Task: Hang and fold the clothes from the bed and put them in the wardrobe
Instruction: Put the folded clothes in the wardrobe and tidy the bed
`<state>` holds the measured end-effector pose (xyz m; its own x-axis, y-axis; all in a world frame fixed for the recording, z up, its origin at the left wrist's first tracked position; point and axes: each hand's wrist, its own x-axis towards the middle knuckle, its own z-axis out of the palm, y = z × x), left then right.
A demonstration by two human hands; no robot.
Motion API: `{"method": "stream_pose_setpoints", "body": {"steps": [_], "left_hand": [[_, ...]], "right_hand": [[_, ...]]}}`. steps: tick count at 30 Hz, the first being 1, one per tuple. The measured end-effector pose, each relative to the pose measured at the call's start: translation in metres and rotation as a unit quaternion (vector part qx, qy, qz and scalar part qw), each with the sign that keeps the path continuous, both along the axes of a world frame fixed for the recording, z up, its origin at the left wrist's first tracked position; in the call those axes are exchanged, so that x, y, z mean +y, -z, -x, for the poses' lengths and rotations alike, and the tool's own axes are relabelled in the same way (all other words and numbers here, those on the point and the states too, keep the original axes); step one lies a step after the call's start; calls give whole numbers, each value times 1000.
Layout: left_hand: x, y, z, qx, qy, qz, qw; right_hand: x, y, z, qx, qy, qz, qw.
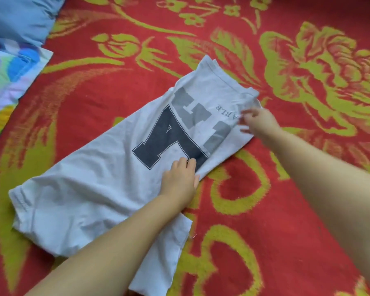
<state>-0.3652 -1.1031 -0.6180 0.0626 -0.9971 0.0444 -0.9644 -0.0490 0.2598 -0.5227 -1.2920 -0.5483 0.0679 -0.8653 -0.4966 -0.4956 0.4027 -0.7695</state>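
A white T-shirt with large dark and grey letters lies folded lengthwise on the red and yellow bedspread, running from lower left to upper right. My left hand rests flat on the shirt's right folded edge, by the dark letter, fingers together. My right hand is at the shirt's far end near the collar, fingers spread and blurred, touching the cloth. I cannot tell whether it pinches the fabric.
A blue pillow lies at the top left corner. Below it is a multicoloured pillow or cloth at the left edge. The flowered bedspread fills the right and top of the view.
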Motion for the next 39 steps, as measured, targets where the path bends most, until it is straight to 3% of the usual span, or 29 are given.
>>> {"method": "stream_pose_setpoints", "body": {"steps": [1, 3, 8, 12, 16, 21, 23, 26, 29, 31, 33, 35, 37, 39], "left_hand": [[-6, 10, 2, -12, -22, -7, 1000], [-8, 26, 0, -17, -36, 37, 999], [5, 53, -11, 84, -12, 168, 982], [4, 46, -11, 147, -24, 178, 973], [8, 27, -18, 232, -49, 184, 954], [25, 15, -6, 192, 26, 177, 965], [33, 30, 1, 129, 69, 138, 979], [37, 47, 3, 79, 82, 114, 987], [36, 42, 3, 106, 77, 78, 988], [31, 28, 1, 127, 71, 0, 989], [24, 7, -4, 196, 65, -112, 972], [22, -18, -20, 320, 32, -171, 931], [32, -33, -58, 360, -26, -95, 928], [57, -30, -121, 260, -109, -18, 959]], "right_hand": [[-21, 5, -3, -30, 35, -13, 999], [-51, 17, -9, -3, 76, -20, 997], [-83, 39, -14, 33, 185, -43, 981], [-96, 29, -9, 115, 135, 69, 982], [-94, -12, -6, 103, 75, 85, 988], [-84, -7, 29, 316, -6, 90, 944], [-67, 12, 45, 344, -18, 77, 936], [-51, 40, 56, 344, -23, 65, 936], [-44, 41, 51, 361, -8, 85, 929], [-32, 31, 45, 360, 32, 103, 927], [-3, 23, 33, 363, 16, 143, 921], [40, 19, 15, 323, -55, 195, 925], [94, 21, -6, 241, -89, 205, 944], [158, 26, -24, 162, -69, 143, 974]]}}
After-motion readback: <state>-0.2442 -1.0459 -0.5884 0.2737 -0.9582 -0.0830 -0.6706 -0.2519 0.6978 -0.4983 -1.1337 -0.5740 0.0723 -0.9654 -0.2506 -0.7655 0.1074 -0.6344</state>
